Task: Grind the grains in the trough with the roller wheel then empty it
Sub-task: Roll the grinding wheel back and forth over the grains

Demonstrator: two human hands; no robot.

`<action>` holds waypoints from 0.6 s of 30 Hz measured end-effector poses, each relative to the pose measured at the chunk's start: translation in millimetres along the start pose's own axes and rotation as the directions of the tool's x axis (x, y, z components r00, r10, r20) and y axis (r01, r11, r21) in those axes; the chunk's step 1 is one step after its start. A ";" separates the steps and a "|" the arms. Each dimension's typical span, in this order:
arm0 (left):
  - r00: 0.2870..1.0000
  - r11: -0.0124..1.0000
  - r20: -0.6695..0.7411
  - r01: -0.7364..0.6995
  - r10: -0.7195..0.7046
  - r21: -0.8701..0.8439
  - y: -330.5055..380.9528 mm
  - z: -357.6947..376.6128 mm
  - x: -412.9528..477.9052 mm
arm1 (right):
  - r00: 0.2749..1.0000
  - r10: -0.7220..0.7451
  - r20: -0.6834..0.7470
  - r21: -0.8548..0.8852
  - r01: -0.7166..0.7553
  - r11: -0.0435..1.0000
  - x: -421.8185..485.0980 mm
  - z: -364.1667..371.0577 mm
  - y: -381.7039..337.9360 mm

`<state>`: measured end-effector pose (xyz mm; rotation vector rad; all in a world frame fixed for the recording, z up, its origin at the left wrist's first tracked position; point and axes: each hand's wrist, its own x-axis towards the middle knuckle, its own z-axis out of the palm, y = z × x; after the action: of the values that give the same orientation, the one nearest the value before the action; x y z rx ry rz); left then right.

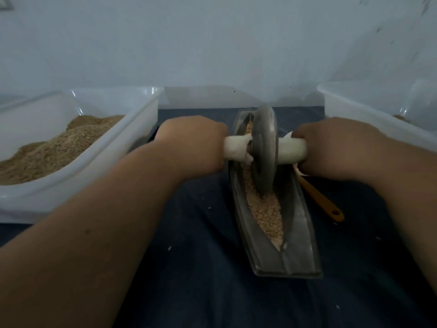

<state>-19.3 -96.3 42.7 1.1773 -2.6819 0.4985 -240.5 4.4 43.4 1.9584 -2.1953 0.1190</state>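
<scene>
A long grey boat-shaped trough [300, 223] lies on the dark cloth, running away from me. Pale crushed grains [266, 209] fill its groove. The grey roller wheel [263, 147] stands upright in the groove near the trough's middle, on a white axle handle [289, 150]. My left hand [191, 143] grips the axle's left end. My right hand [338, 147] grips its right end. The wheel's lower rim sits among the grains.
A translucent plastic tub [142, 129] at the left holds a heap of brown grain [54, 147]. Another translucent tub [369, 110] stands at the right. An orange spatula handle [324, 204] lies just right of the trough. A pale wall is close behind.
</scene>
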 end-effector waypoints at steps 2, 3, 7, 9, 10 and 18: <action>0.993 0.997 -0.087 0.081 -0.082 -0.010 2.7 8.6 7.3 | 0.978 0.009 -0.207 -0.085 -0.027 0.996 10.4 12.1 1.3; 0.989 0.994 -0.105 0.103 -0.105 -0.024 3.1 11.7 9.9 | 0.963 0.014 -0.269 -0.111 -0.045 0.993 14.0 15.8 0.7; 0.986 0.993 -0.119 0.112 -0.115 -0.030 0.6 15.3 11.7 | 0.957 0.012 -0.291 -0.130 -0.052 0.990 14.5 18.3 -0.1; 0.993 0.996 -0.082 0.084 -0.087 -0.033 -1.8 11.6 9.7 | 0.971 -0.013 -0.238 -0.121 -0.016 0.992 7.4 12.2 0.9; 0.997 0.998 -0.044 0.057 -0.059 -0.040 -3.3 8.0 7.8 | 0.983 -0.037 -0.182 -0.110 0.017 0.994 2.7 6.8 1.1; 0.871 0.969 0.452 -0.093 0.191 -0.229 -13.4 -26.7 -19.5 | 0.925 -0.268 0.269 0.231 0.208 0.950 -45.6 -49.1 -3.5</action>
<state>4.3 -81.7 65.1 1.1678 -3.1496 -0.0649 -227.8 57.7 82.0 2.4859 -2.1620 0.0063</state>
